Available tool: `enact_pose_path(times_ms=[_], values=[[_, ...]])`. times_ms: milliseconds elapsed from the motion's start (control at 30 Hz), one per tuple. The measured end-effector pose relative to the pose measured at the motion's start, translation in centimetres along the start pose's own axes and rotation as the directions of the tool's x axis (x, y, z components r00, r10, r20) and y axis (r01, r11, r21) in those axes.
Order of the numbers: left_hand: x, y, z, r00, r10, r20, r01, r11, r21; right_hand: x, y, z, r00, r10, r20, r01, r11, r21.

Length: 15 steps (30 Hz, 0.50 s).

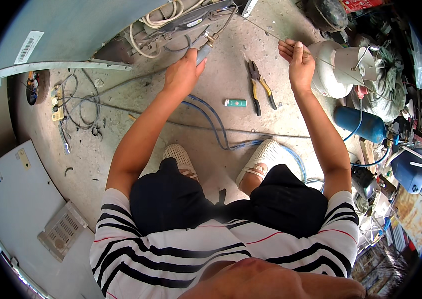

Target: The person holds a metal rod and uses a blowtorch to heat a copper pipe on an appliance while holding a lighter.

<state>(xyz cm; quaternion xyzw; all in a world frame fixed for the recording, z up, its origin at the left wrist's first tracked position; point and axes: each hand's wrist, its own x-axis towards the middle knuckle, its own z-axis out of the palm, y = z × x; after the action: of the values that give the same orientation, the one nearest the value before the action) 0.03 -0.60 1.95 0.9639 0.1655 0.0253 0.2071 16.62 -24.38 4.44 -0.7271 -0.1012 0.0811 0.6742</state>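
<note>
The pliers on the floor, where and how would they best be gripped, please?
Probably around both handles, from above and from the person's side: the pliers lie flat, handles spread toward the person, jaws pointing away. The right hand is nearer but pinches a thin rod.

A workshop, seemingly for appliance repair. You stand over a gritty, stained grey concrete floor (233,65), where steel pliers with yellow-and-black handles (255,75) lie among trailing cables. In front of you, a large grey-blue metal cabinet (66,32) exposes its underside and looped cream wiring; a white appliance panel (16,197) stands at your lower left. To your right, a whitish, rounded gas cylinder (323,74) and a blue metal cylinder (359,123) border densely heaped parts and scrap.
</note>
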Motion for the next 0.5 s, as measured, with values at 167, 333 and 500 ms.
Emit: enact_pose_path(times_ms=[167, 333, 500], values=[[0.1, -0.1, 0.1, 1.000, 0.005, -0.005, -0.005, 1.000, 0.003, 0.0, 0.1, 0.0, 1.000, -0.019, 0.001, 0.019, 1.000, -0.006], [0.1, -0.2, 0.2, 1.000, 0.008, -0.002, -0.008, 1.000, 0.012, -0.6, -0.5, 0.3, 0.994, -0.094, 0.050, 0.098, 0.992, -0.086], [0.0, -0.1, 0.2, 1.000, 0.008, -0.003, -0.008, 1.000, 0.012, -1.4, -0.9, 0.2, 0.967, -0.179, 0.183, 0.218, 0.951, -0.221]])
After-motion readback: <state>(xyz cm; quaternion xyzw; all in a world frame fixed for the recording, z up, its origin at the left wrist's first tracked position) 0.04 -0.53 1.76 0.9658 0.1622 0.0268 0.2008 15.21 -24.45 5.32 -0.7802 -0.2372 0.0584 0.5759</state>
